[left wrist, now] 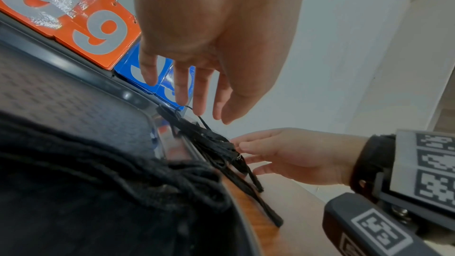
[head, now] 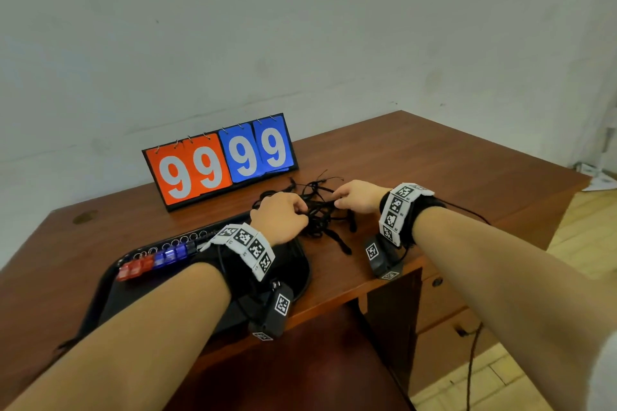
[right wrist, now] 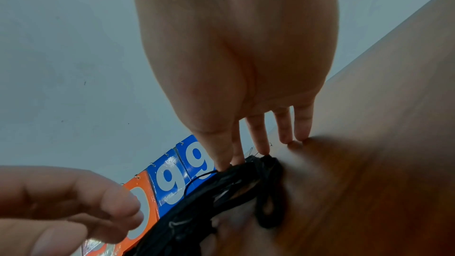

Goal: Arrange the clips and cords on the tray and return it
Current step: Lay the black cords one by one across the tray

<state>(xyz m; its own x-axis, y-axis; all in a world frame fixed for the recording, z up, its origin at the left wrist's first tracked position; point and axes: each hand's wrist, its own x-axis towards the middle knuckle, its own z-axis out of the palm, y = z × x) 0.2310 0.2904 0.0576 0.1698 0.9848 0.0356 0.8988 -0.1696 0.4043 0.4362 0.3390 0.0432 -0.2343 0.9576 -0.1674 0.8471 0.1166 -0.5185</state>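
A tangle of black cords [head: 320,213] lies on the desk just right of the black tray [head: 96,304]. Red clips [head: 133,269] and blue clips [head: 173,252] sit in a row along the tray's far side. My left hand [head: 302,212] hangs over the left end of the tangle; in the left wrist view its fingers [left wrist: 200,94] point down, nearly straight, tips touching a thin loop of the cords [left wrist: 216,143]. My right hand [head: 339,200] reaches in from the right. Its thumb and forefinger pinch the cords [right wrist: 221,192], and its last two fingertips [right wrist: 301,135] rest on the wood.
A flip scoreboard [head: 220,160] reading 99 99 stands behind the cords, close to the wall. The brown desk [head: 434,160] stretches bare to the right and ends at an edge above drawers [head: 437,297]. A dark stain [head: 85,217] marks the far left.
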